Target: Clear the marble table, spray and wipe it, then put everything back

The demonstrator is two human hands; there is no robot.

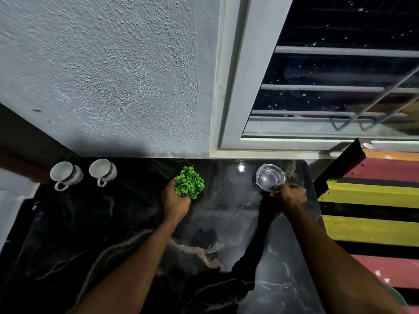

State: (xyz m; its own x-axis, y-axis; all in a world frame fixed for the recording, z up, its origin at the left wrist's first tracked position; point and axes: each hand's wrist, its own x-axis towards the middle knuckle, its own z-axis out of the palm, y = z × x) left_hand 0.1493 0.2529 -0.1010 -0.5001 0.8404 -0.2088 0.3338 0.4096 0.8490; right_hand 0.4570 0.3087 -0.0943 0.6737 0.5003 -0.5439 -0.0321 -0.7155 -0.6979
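Note:
The black marble table [127, 223] with pale veins fills the lower half of the view. My left hand [175, 202] is wrapped around the base of a small bright green artificial plant [190, 181] near the table's far middle. My right hand [291, 197] grips the near rim of a clear glass bowl [269, 177] at the far right of the table. Two white cups [65, 174] [103, 171] stand by the wall at the far left, handles toward me.
A rough grey wall runs along the table's far edge. A white-framed window [235, 87] with bars is at the back right. A striped red, yellow and black surface [371, 211] lies to the right of the table, with a dark bar [340, 166] above it.

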